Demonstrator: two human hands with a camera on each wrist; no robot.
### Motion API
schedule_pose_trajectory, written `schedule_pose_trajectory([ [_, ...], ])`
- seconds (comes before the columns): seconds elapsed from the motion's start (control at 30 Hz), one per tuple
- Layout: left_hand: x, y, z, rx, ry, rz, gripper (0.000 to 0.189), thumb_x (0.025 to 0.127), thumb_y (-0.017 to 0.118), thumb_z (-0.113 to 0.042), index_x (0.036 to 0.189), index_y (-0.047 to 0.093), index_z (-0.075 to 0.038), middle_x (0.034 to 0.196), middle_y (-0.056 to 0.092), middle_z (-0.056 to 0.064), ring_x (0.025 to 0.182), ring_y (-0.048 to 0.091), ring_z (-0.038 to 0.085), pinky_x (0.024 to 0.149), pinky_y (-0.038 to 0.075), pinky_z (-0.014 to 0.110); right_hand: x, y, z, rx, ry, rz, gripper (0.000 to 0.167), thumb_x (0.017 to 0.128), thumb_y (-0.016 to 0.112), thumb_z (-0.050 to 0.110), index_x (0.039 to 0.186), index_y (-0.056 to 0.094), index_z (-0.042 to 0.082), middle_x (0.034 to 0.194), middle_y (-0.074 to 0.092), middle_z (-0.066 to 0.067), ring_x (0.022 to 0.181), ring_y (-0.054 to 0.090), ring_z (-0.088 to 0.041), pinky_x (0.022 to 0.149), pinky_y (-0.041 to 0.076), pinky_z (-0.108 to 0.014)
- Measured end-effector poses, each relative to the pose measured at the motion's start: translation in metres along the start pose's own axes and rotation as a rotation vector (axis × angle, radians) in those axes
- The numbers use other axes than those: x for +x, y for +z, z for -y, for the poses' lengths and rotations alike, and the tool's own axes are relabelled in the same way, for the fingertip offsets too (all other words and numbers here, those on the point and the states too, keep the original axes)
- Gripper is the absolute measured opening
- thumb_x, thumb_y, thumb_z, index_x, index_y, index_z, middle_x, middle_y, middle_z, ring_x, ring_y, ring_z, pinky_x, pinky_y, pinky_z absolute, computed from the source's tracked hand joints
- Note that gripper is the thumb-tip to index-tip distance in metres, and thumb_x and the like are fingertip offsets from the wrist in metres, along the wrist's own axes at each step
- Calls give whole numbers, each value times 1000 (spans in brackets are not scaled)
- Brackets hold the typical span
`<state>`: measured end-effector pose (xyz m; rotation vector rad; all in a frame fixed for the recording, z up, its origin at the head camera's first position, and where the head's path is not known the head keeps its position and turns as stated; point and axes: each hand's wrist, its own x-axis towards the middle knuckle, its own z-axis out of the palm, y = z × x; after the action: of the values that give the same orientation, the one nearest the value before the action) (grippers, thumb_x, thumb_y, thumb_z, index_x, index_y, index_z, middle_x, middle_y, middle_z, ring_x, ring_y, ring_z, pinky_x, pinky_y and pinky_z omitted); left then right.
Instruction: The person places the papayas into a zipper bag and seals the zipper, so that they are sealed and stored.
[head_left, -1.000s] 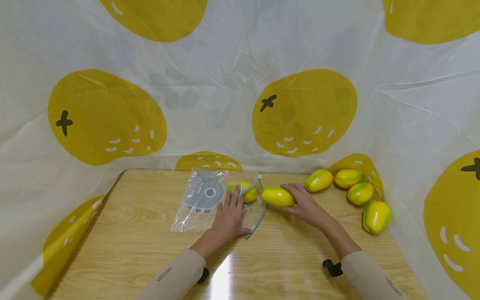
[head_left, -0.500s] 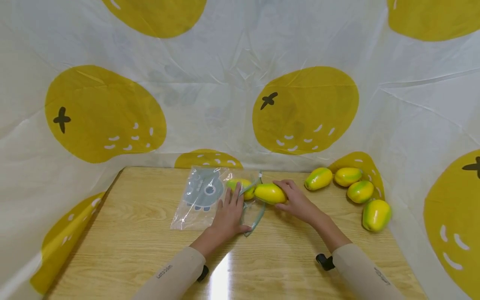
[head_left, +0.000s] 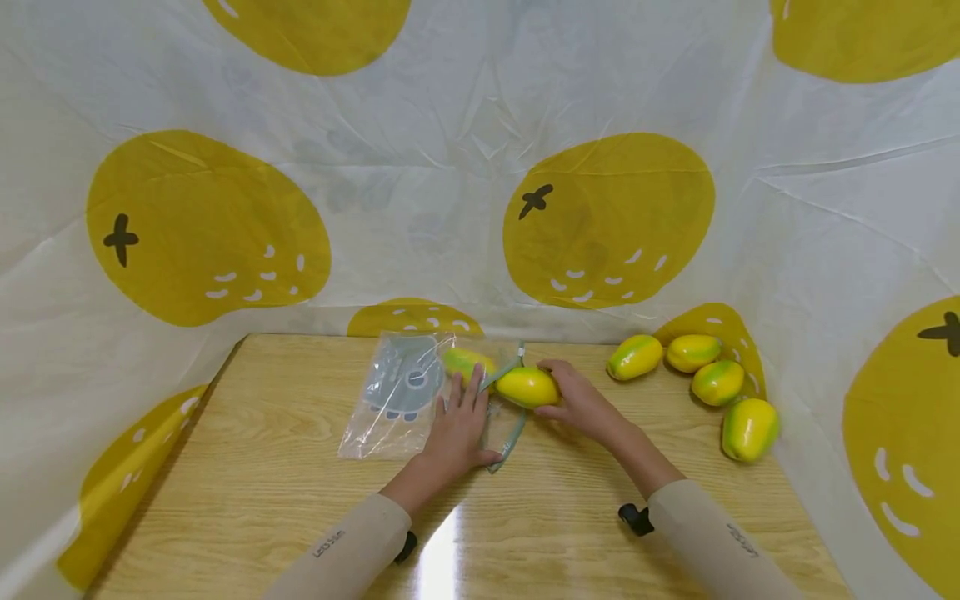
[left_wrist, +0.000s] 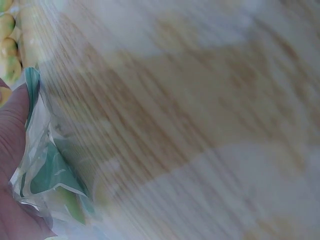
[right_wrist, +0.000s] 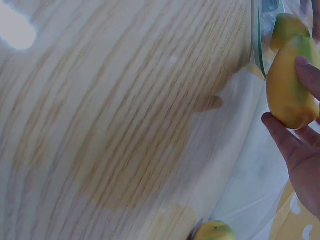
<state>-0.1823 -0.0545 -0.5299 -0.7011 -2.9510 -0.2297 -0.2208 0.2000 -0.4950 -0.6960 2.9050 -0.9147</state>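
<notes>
In the head view, a clear zip bag (head_left: 358, 433) with a blue-grey cartoon print lies on the table, its green-edged mouth facing right. One yellow-green papaya (head_left: 459, 362) is inside it. My left hand (head_left: 455, 429) rests on the bag near the mouth, fingers spread over the film. The left wrist view has its thumb (left_wrist: 14, 120) against the green rim. My right hand (head_left: 581, 404) grips a second papaya (head_left: 527, 387) by its right end, with thumb and fingers around it. That fruit's left end overlaps the bag's mouth and sits close to the papaya inside.
Several more papayas stand at the right back of the wooden table (head_left: 300, 517), among them a nearest one (head_left: 751, 430) by the right edge. A white cloth (head_left: 420, 225) printed with large yellow fruit hangs behind and along both sides.
My right hand has moved the gripped papaya left, into the bag's mouth. The papaya inside has shifted left and slightly back. My left hand stays almost still on the bag.
</notes>
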Motion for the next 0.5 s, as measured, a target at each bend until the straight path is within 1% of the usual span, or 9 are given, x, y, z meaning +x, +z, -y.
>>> schedule_pose_trajectory([
  [0.07, 0, 0, 0, 3, 0, 0, 120, 69, 83, -71, 157, 37, -3, 175, -2, 14, 156, 19, 48, 107, 43, 70, 2, 2, 3, 14, 23, -1, 74, 85, 86, 20, 143, 46, -3, 142, 55, -24, 129, 57, -40, 108, 47, -57],
  [0.13, 0, 1, 0, 7, 1, 1, 120, 69, 83, -71, 157, 37, -3, 175, -2, 14, 156, 19, 48, 107, 42, 70, 4, 3, 6, 24, 29, 2, 72, 85, 86, 21, 142, 48, -3, 141, 56, -24, 128, 57, -39, 108, 47, -57],
  [0.23, 0, 1, 0, 8, 6, 0, 121, 69, 83, -70, 157, 36, -3, 174, -1, 15, 156, 18, 49, 108, 42, 70, 6, 6, 9, 11, -2, 20, 69, 86, 85, 19, 141, 50, -1, 140, 54, -25, 128, 55, -41, 109, 46, -58],
  [0.33, 0, 2, 0, 3, 11, -4, 122, 69, 84, -70, 158, 34, -3, 174, 0, 15, 156, 17, 49, 107, 42, 71, 4, 7, 10, 2, -31, 42, 67, 86, 85, 17, 143, 52, 1, 137, 50, -25, 124, 55, -41, 107, 47, -58],
  [0.5, 0, 1, -1, 0, 14, -15, 123, 67, 85, -70, 157, 35, -2, 174, 2, 16, 155, 19, 50, 106, 42, 71, 0, 7, 10, 10, -65, 72, 69, 88, 81, 9, 149, 49, 1, 133, 48, -25, 117, 57, -37, 102, 50, -55],
])
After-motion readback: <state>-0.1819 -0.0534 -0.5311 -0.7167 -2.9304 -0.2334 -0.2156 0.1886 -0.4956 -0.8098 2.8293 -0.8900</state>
